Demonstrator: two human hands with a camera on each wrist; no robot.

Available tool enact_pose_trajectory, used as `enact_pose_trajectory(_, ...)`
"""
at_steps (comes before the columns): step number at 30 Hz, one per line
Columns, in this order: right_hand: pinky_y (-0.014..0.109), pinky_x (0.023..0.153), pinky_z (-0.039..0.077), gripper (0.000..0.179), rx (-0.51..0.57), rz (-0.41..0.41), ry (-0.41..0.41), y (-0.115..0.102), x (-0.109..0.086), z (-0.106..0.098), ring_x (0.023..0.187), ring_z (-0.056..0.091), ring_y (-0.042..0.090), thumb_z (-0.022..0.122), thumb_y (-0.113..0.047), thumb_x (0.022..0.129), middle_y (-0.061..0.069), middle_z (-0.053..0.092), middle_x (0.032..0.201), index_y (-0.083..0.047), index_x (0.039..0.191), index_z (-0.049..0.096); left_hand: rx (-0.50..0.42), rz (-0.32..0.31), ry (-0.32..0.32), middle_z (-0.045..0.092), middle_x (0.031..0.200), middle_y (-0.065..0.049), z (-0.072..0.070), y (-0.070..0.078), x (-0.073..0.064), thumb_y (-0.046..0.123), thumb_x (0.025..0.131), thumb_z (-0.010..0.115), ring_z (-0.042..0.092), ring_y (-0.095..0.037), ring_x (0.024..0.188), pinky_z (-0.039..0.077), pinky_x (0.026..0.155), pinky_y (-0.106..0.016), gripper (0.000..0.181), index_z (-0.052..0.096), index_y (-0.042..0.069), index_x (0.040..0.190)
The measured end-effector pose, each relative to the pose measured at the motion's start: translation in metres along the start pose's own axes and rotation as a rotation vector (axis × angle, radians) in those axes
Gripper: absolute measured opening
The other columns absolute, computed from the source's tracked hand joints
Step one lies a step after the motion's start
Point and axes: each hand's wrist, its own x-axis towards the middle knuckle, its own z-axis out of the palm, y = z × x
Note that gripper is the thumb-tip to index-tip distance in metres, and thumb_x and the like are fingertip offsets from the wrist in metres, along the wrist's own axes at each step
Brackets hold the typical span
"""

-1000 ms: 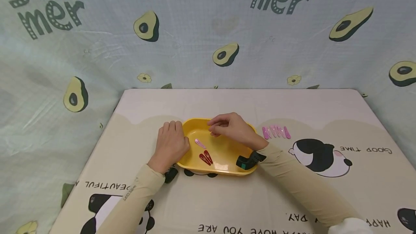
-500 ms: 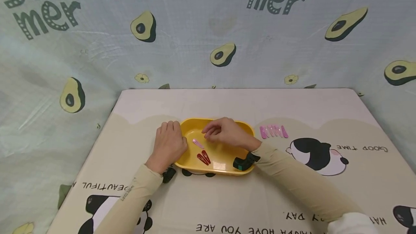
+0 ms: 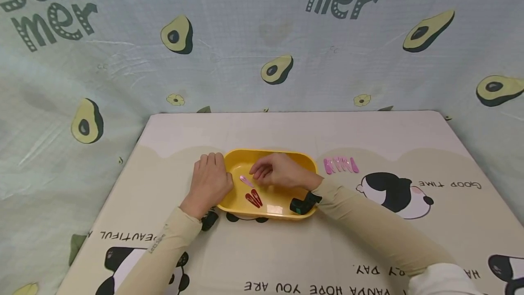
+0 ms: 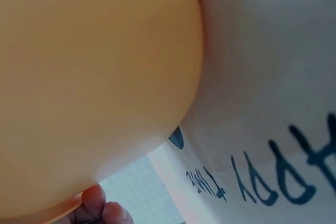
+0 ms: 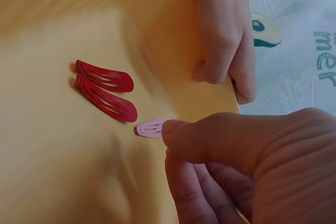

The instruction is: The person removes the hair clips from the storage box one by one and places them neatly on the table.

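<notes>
A yellow tray [image 3: 278,211] stands on the table. My left hand [image 3: 209,181] grips its left rim, fingers curled over the edge; the left wrist view shows the tray's outer wall [image 4: 100,77] and some fingertips. Inside the tray lie two red snap hair clips [image 3: 254,198] side by side, and one pink snap hair clip [image 5: 150,128] close to them. Over the tray, my right hand [image 3: 282,170] has loosely bent fingers beside the pink clip. In the right wrist view its thumb hides one end of that clip; contact is unclear.
A row of several pink hair clips [image 3: 341,165] lies on the table right of the tray. The printed tablecloth [image 3: 311,245] covers the table, and a curtain with avocado prints [image 3: 229,40] hangs behind its far edge.
My right hand has moved left and down inside the tray, toward the pink clip. My left hand keeps its hold on the rim. The head view has shifted slightly.
</notes>
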Motion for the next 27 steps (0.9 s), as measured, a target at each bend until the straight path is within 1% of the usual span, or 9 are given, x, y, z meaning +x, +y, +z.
enact_pose_trajectory(8, 0.024, 0.090, 0.059, 0.032, -0.030, 0.010, -0.078, 0.001, 0.002, 0.002, 0.092, 0.070, 0.010, 0.066, 0.007, 0.088, 0.007, 0.077, 0.104, -0.003, 0.117, 0.072, 0.009, 0.008, 0.008, 0.048, 0.084, -0.015, 0.000, -0.001, 0.001, 0.013, 0.093, 0.053, 0.040, -0.031, 0.083, 0.034, 0.076, -0.039, 0.017, 0.051, -0.003, 0.097)
enact_pose_trajectory(13, 0.021, 0.088, 0.058, 0.031, -0.079, -0.001, -0.126, 0.000, 0.004, 0.005, 0.090, 0.069, 0.008, 0.070, 0.004, 0.087, 0.004, 0.077, 0.105, -0.005, 0.116, 0.073, -0.002, 0.005, -0.002, 0.047, 0.084, -0.014, 0.001, -0.001, 0.000, 0.013, 0.093, 0.052, 0.041, -0.031, 0.084, 0.035, 0.078, -0.041, 0.017, 0.050, -0.003, 0.098)
enact_pose_trajectory(15, 0.020, 0.086, 0.058, 0.030, -0.100, -0.012, -0.137, 0.000, 0.005, 0.006, 0.089, 0.069, 0.007, 0.073, 0.002, 0.086, 0.003, 0.077, 0.104, -0.006, 0.115, 0.073, -0.008, 0.006, -0.007, 0.047, 0.085, -0.014, 0.001, -0.001, 0.001, 0.013, 0.093, 0.051, 0.041, -0.031, 0.085, 0.035, 0.079, -0.041, 0.017, 0.050, -0.003, 0.098)
enact_pose_trajectory(19, 0.018, 0.084, 0.057, 0.029, -0.139, -0.032, -0.152, 0.001, 0.007, 0.008, 0.087, 0.068, 0.006, 0.074, 0.002, 0.086, 0.002, 0.077, 0.101, -0.006, 0.113, 0.074, -0.007, 0.008, -0.010, 0.047, 0.084, -0.014, 0.001, -0.001, 0.001, 0.013, 0.093, 0.052, 0.041, -0.032, 0.085, 0.035, 0.079, -0.041, 0.018, 0.050, -0.004, 0.098)
enact_pose_trajectory(22, 0.018, 0.083, 0.056, 0.028, -0.154, -0.037, -0.159, 0.001, 0.008, 0.009, 0.085, 0.067, 0.005, 0.073, 0.002, 0.086, 0.002, 0.076, 0.100, -0.006, 0.112, 0.074, -0.005, 0.008, -0.007, 0.047, 0.084, -0.014, 0.001, -0.001, 0.001, 0.013, 0.093, 0.052, 0.041, -0.032, 0.084, 0.035, 0.078, -0.040, 0.018, 0.050, -0.004, 0.098)
enact_pose_trajectory(27, 0.017, 0.081, 0.056, 0.026, -0.156, -0.032, -0.165, -0.001, 0.009, 0.011, 0.083, 0.066, 0.005, 0.079, -0.003, 0.085, 0.002, 0.075, 0.098, -0.007, 0.110, 0.074, -0.005, 0.008, -0.007, 0.046, 0.084, -0.014, 0.000, -0.001, 0.000, 0.013, 0.093, 0.051, 0.041, -0.031, 0.085, 0.034, 0.078, -0.040, 0.017, 0.050, -0.004, 0.097)
